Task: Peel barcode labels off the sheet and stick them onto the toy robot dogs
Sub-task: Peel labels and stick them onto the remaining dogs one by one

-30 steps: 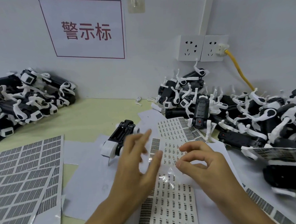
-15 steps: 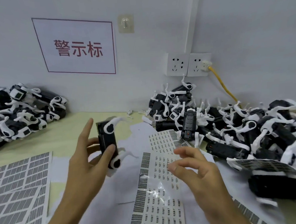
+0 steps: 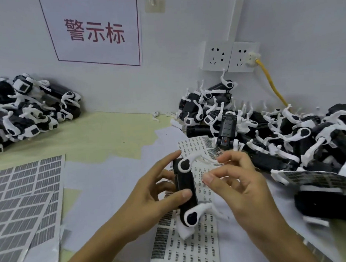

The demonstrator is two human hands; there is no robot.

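Dog (image 3: 185, 187), lifted off the surface, is now gripped by left hand (image 3: 151, 195); right hand (image 3: 238, 179) brings a pinched label, barely visible.

Toy dog (image 3: 185, 187) above label sheet (image 3: 192, 249)

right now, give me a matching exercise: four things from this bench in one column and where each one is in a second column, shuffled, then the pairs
Things:
1. toy robot dog
2. barcode label sheet
3. yellow cable
4. red-lettered sign

Places:
A. plugged into the wall socket
B. on the wall, upper left
C. gripped in the left hand
D. flat on the table under both hands

Pairs: 1-C, 2-D, 3-A, 4-B
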